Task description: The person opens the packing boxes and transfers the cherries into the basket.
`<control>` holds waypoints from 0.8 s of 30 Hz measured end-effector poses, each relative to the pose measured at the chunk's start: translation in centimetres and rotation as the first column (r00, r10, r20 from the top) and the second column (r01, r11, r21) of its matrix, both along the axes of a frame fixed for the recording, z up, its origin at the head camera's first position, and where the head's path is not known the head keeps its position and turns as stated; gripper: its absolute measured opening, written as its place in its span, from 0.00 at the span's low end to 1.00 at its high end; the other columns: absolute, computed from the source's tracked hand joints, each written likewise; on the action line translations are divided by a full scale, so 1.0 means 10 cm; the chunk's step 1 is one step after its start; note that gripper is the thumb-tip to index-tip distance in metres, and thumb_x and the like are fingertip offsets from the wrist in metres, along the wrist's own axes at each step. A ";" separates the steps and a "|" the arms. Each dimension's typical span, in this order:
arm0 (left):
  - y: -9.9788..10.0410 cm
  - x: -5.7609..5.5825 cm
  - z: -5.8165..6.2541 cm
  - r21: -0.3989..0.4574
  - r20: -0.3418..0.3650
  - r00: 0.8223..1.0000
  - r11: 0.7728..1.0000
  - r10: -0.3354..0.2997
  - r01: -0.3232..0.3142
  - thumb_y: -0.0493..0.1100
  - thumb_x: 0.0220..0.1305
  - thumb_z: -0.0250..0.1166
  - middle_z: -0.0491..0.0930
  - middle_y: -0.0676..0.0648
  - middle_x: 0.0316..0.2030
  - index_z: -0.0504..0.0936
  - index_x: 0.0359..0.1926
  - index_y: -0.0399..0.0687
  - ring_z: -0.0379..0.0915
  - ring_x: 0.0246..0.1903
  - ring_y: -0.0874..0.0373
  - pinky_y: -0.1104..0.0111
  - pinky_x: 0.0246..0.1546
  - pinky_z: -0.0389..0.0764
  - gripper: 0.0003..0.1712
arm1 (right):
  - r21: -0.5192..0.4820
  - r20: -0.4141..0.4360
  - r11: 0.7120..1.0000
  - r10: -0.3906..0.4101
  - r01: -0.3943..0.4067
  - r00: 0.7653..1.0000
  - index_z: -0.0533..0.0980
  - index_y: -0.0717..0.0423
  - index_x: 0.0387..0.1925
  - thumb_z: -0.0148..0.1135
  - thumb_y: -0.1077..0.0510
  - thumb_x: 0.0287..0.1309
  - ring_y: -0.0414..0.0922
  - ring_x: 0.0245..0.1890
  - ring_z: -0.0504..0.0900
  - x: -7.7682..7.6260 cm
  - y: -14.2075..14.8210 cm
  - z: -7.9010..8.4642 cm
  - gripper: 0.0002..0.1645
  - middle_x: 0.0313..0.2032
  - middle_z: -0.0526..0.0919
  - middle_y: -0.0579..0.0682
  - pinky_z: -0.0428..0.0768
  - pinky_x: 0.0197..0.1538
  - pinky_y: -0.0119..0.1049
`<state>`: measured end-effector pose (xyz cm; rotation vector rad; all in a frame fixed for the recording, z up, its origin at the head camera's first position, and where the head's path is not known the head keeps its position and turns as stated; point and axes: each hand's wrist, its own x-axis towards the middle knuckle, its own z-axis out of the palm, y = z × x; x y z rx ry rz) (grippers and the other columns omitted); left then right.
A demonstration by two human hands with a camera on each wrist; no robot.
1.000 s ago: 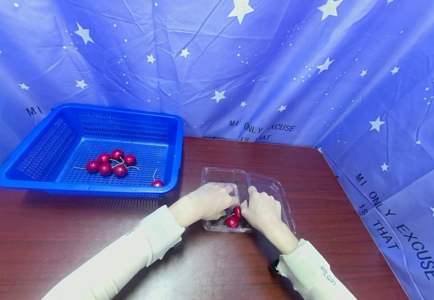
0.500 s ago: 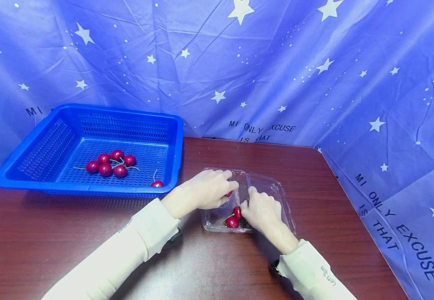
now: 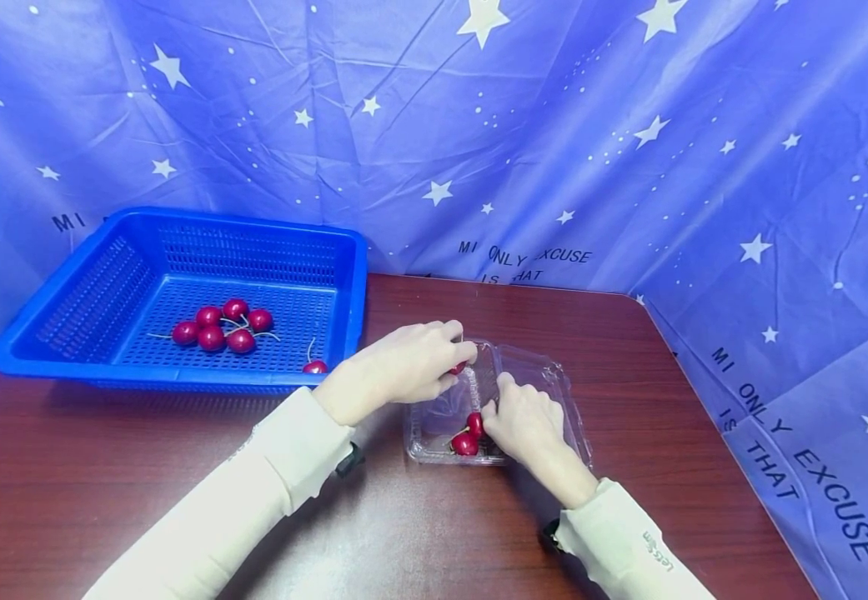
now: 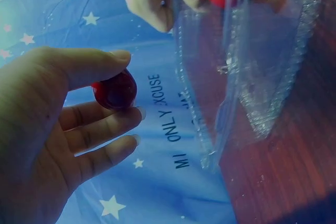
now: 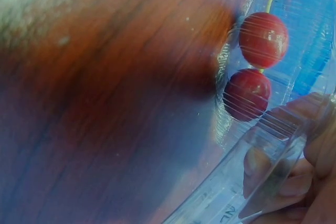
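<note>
My left hand (image 3: 414,367) pinches a dark red cherry (image 4: 114,90) between thumb and fingers, above the far left part of a clear plastic box (image 3: 434,429). In the left wrist view the other fingers of that hand spread below the fruit. My right hand (image 3: 527,421) grips the box at the edge between its base and its folded-back lid (image 3: 549,379). Through the plastic, the right wrist view shows fingers (image 5: 294,184) bent around the wall. Inside the box, near its front right corner, lie two red cherries (image 3: 466,443) close together, one with a pale green stem.
A blue perforated basket (image 3: 51,367) stands at the left of the brown wooden table (image 3: 434,533). Several stemmed cherries (image 3: 211,337) lie clustered in it, and a single cherry (image 3: 315,367) sits at its front right corner. A blue starry curtain (image 3: 373,150) hangs behind the table.
My left hand has risen and moved toward the far side of the box, bringing the pinched cherry into view. My right hand, the box and the two cherries in it have stayed put.
</note>
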<state>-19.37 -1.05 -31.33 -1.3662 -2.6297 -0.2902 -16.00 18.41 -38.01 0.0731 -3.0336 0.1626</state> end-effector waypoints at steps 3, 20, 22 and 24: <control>-0.03 -0.01 0.04 0.022 0.006 1.000 1.000 0.002 -0.002 0.42 0.59 0.66 0.79 0.45 0.37 0.81 0.43 0.49 0.77 0.34 0.53 0.61 0.38 0.84 0.10 | 0.000 -0.005 1.000 0.001 -0.001 1.000 0.70 0.58 0.25 0.57 0.53 0.46 0.64 0.23 0.81 0.01 0.00 0.00 0.12 0.23 0.84 0.65 0.74 0.20 0.56; -0.20 -0.04 0.19 0.076 0.072 0.995 0.995 0.064 -0.070 0.41 0.60 0.65 0.78 0.46 0.40 0.81 0.49 0.49 0.77 0.36 0.54 0.60 0.39 0.84 0.15 | -0.006 0.000 1.000 -0.001 0.001 1.000 0.70 0.57 0.25 0.57 0.52 0.47 0.63 0.22 0.81 -0.01 0.00 -0.01 0.11 0.23 0.84 0.64 0.74 0.20 0.55; -0.22 -0.05 0.21 0.095 0.081 0.994 0.992 0.071 -0.079 0.41 0.60 0.65 0.78 0.46 0.41 0.81 0.50 0.49 0.77 0.37 0.54 0.60 0.39 0.85 0.15 | -0.005 -0.001 1.000 -0.002 0.002 1.000 0.70 0.57 0.25 0.57 0.52 0.47 0.63 0.22 0.81 0.00 0.00 -0.01 0.12 0.23 0.84 0.65 0.74 0.20 0.55; -0.26 -0.05 0.21 0.124 0.082 0.994 0.989 0.073 -0.082 0.40 0.60 0.66 0.79 0.45 0.41 0.81 0.50 0.49 0.78 0.37 0.54 0.60 0.39 0.85 0.16 | -0.005 0.003 1.000 -0.003 0.003 1.000 0.70 0.57 0.25 0.57 0.52 0.47 0.63 0.22 0.81 0.00 0.00 -0.01 0.12 0.23 0.84 0.65 0.74 0.20 0.55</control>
